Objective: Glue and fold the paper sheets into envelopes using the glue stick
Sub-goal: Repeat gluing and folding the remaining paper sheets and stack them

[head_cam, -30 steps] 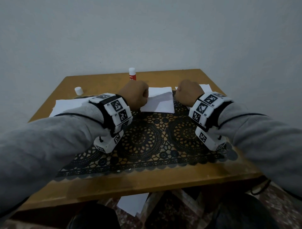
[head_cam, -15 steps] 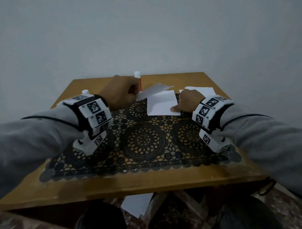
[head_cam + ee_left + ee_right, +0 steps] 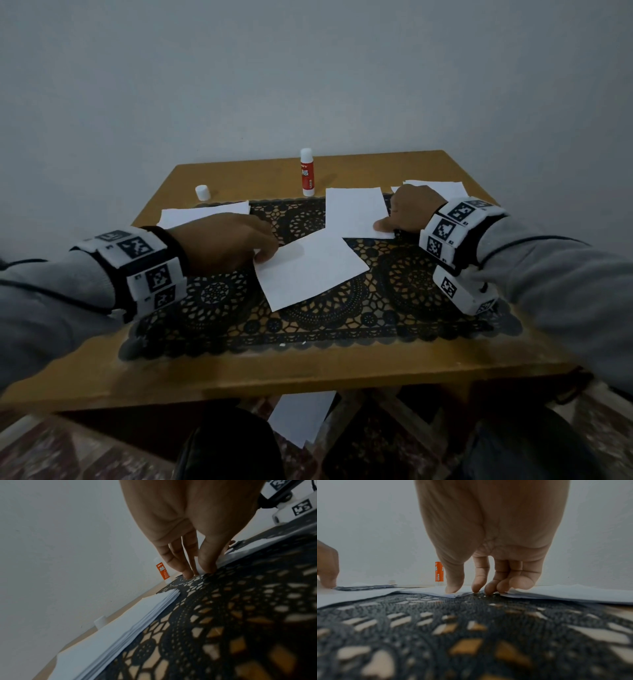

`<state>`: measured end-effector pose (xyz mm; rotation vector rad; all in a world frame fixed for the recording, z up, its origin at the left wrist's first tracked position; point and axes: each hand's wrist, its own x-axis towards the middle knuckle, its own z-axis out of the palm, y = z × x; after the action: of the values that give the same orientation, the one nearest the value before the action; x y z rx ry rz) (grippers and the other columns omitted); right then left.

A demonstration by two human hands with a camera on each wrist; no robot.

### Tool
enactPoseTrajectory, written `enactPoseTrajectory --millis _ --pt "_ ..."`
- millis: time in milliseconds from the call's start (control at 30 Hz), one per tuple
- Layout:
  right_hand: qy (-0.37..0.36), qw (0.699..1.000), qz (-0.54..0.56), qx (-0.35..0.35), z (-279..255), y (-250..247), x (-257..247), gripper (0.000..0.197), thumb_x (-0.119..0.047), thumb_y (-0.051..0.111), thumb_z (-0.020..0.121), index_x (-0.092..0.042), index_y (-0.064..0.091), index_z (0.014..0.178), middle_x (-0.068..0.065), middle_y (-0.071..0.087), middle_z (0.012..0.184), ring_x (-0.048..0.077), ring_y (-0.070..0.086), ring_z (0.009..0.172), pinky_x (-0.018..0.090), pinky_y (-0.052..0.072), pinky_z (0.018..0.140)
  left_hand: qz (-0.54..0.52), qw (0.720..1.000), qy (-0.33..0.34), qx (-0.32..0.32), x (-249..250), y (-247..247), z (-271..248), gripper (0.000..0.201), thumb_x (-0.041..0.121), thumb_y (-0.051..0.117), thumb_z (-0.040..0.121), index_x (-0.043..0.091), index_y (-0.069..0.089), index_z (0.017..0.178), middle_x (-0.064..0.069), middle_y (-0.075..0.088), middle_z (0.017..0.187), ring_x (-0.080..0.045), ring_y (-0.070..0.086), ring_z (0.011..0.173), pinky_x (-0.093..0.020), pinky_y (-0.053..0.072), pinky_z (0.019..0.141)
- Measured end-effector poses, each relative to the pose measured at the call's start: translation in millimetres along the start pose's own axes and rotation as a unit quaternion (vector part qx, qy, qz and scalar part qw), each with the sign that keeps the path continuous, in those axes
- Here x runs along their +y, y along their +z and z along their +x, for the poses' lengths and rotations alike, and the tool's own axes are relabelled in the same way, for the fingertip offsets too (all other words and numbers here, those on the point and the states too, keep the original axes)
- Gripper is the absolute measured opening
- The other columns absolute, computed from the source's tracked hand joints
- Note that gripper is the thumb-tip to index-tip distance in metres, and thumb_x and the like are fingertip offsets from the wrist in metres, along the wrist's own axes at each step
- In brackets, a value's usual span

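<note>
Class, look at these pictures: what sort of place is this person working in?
Probably a home craft corner: a small wooden table against a bare wall, a black lace mat, and a glue stick with loose paper sheets.

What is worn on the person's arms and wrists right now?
Both arms wear grey sleeves with a thin dark line across each. Each wrist carries a black band holding white blocks printed with black square markers. The left hand and right hand are bare.

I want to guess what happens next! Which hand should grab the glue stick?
Probably the right hand: it only rests fingertips on a sheet beside the upright glue stick, while the left hand pinches the middle sheet.
</note>
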<state>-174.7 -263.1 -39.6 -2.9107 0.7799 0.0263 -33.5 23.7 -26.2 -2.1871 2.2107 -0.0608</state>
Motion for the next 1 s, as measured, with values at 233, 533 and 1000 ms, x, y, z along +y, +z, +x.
enactPoseTrajectory --millis 233,533,1000 --pt "0.01 1.0 0.003 -0.006 2 0 0 0.054 -0.047 0.068 0.085 -0.014 0.034 0.059 0.002 0.038 0.059 0.015 0.039 0.053 0.026 0.029 0.049 0.093 0.993 0.068 0.003 5 4 -5 0.041 -0.011 0.071 0.063 0.019 0.061 0.09 -0.001 0.063 0.104 -0.022 0.06 0.094 -0.039 0.055 0.067" --pt "0.017 1.0 0.02 -0.007 1 -1 0 0.053 -0.045 0.069 0.084 -0.013 0.036 0.058 0.002 0.039 0.058 0.016 0.039 0.052 0.026 0.029 0.048 0.096 0.995 0.009 -0.023 7 6 -7 0.05 -0.015 0.069 0.056 0.016 0.062 0.095 -0.007 0.062 0.11 -0.027 0.062 0.096 -0.035 0.056 0.069" --pt "-0.007 0.998 -0.011 0.057 5 -20 -23 0.044 -0.047 0.054 0.094 -0.005 0.057 0.083 0.01 0.062 0.085 0.027 0.059 0.084 0.034 0.046 0.071 0.002 0.985 -0.154 -0.079 46 10 -12 0.044 0.047 0.049 0.093 0.026 0.049 0.132 0.0 0.044 0.122 -0.016 0.043 0.111 -0.033 0.04 0.096"
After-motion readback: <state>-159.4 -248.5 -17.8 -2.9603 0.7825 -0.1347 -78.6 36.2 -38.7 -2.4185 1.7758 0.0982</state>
